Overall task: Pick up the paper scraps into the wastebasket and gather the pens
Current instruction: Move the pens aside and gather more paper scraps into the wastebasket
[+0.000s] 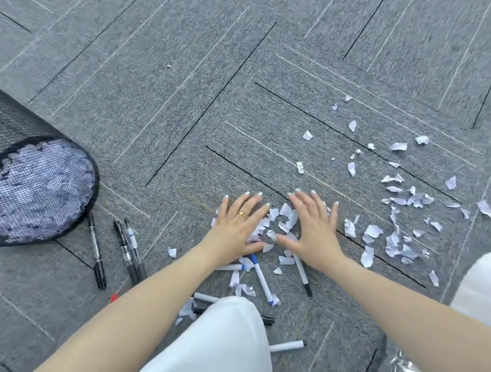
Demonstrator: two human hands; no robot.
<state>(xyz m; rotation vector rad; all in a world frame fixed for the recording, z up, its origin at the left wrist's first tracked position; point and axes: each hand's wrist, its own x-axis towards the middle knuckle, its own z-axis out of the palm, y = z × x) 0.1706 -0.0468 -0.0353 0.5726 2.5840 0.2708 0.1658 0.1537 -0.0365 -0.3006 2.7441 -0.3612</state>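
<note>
Bright even light, blurred edges

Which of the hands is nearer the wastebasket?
Left. The left hand lies flat on scraps right of the wastebasket; the right hand lies beyond it, farther right.

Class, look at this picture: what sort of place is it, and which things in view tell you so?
Probably an office or classroom floor: grey carpet tiles with line patterns, a black mesh wastebasket holding paper, and marker pens lying among torn paper scraps.

both hands (237,227) (312,233) flat, fingers spread
</note>
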